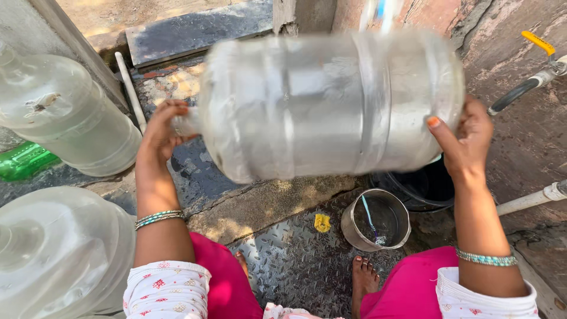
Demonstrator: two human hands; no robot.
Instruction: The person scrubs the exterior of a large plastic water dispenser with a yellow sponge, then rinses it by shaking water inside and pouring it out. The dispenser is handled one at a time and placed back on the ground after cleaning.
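I hold a large clear plastic water jug (331,100) sideways in front of me; it looks blurred by motion. My left hand (162,131) covers its neck at the left end. The jug's base on the right rests against my right hand (466,139), fingers spread on it. Below the jug a thin stream of water falls into a small steel pot (378,221) on the wet metal floor plate (295,266).
Two more clear jugs stand at my left, one far (65,112) and one near (59,254), with a green bottle (23,160) between. A black bucket (425,189) sits behind the pot. A yellow-handled tap (540,44) and white pipe (531,201) are on the right wall.
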